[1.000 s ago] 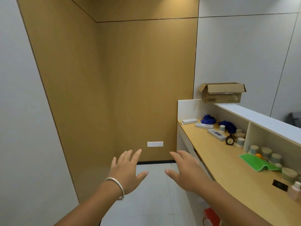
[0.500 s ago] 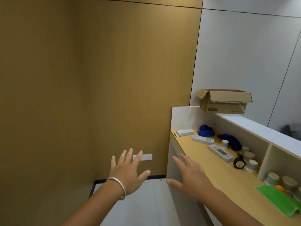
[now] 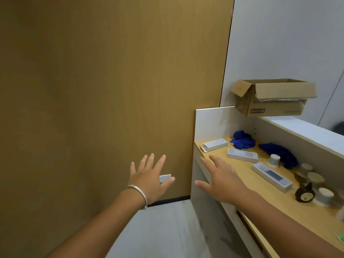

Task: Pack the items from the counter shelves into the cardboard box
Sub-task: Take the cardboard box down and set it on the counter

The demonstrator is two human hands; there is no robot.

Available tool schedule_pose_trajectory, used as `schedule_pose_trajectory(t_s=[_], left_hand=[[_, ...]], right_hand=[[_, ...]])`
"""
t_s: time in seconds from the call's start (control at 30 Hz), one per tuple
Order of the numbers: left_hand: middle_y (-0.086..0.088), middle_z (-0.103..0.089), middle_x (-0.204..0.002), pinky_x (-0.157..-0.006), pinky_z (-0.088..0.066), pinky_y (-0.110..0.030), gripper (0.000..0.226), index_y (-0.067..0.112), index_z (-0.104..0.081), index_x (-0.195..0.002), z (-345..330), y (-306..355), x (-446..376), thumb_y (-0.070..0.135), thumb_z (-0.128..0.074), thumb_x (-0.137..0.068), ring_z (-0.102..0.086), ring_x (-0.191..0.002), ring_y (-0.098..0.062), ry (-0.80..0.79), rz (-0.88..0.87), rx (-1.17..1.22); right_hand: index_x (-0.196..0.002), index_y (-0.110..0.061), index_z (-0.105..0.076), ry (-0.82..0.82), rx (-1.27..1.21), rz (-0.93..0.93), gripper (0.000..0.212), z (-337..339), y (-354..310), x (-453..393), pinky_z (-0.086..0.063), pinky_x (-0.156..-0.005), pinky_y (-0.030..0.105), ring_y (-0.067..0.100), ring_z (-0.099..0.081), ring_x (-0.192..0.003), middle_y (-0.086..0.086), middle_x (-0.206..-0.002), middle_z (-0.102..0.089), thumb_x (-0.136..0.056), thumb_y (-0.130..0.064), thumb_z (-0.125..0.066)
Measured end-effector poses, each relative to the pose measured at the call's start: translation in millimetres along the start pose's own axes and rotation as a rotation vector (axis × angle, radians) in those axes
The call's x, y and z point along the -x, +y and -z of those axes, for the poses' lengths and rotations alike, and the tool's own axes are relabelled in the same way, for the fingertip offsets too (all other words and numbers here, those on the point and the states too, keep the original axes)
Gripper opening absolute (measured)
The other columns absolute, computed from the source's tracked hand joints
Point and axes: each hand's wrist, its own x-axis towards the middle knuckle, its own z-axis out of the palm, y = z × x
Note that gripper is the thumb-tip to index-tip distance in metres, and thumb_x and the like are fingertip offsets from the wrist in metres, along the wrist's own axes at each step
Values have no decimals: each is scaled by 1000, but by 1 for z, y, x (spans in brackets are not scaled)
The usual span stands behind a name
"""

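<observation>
An open cardboard box (image 3: 273, 97) stands on the white upper ledge (image 3: 305, 127) at the far end of the counter. On the wooden counter (image 3: 260, 185) below lie three flat white boxes (image 3: 242, 155), two blue cloths (image 3: 242, 139), small grey cups (image 3: 274, 160) and a dark round bottle (image 3: 304, 194). My left hand (image 3: 150, 178), with a silver bracelet, is spread open in front of the wooden wall. My right hand (image 3: 221, 178) is spread open over the counter's near left edge. Neither hand holds anything.
A wood-panelled wall (image 3: 111, 90) fills the left and centre, with a small white plate low down. A white wall (image 3: 288, 43) rises behind the counter. A green corner (image 3: 341, 239) shows at the right edge. Pale floor (image 3: 158, 229) lies below my arms.
The view has moved closer to the counter's far end. Both hands have risen and moved forward, the right one now over the counter edge. Both stay open.
</observation>
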Motion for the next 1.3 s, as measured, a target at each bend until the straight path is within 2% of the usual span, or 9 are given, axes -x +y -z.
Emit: schedule_pose_trajectory(t_s=[0.33,0.6,0.8,1.0,1.13,1.3], left_hand=[[1,4,-161,-114,4,-53,81,43,7,-148,-26,8,-231,79,-17,-79,8,-147,-18,45,23,-38],[-1,-1,-161,-116,-1,-53,80,43,3,-148,-57,33,-379,77,-22,-81,4,-147,-19,31,-81,20],[-2,-4,-161,-116,-4,-53,81,41,0,-149,-85,68,-508,76,-27,-81,0,-147,-20,22,-292,89],[-3,-6,-161,-114,-7,-50,83,36,-2,-150,-99,119,-624,74,-28,-82,-2,-147,-18,-12,-576,181],[-7,-11,-159,-114,-12,-50,84,33,-3,-151,-103,164,-673,71,-32,-83,-7,-146,-20,-13,-773,289],[-9,-12,-159,-115,-17,-49,84,32,-4,-151,-108,222,-694,69,-38,-84,-9,-146,-22,-43,-956,423]], right_hand=[[-148,-37,-13,88,39,78,83,-22,81,-225,-12,-114,51,22,-12,-144,0,-157,-15,-79,-77,-39],[-148,-34,-15,79,61,-9,79,-25,140,-333,-13,-113,51,24,-13,-143,1,-158,-15,-83,-71,-41],[-148,-32,-18,123,105,-182,76,-35,196,-400,-13,-114,52,21,-13,-143,3,-156,-19,-85,-67,-43],[-149,-29,-17,160,183,-438,79,-26,240,-446,-15,-114,53,22,-11,-144,6,-156,-18,-85,-66,-45],[-149,-27,-21,202,236,-596,77,-14,258,-454,-17,-113,51,23,-16,-142,7,-155,-22,-85,-62,-49],[-148,-28,-23,212,290,-743,76,3,278,-447,-19,-113,48,25,-19,-141,7,-154,-24,-86,-60,-51]])
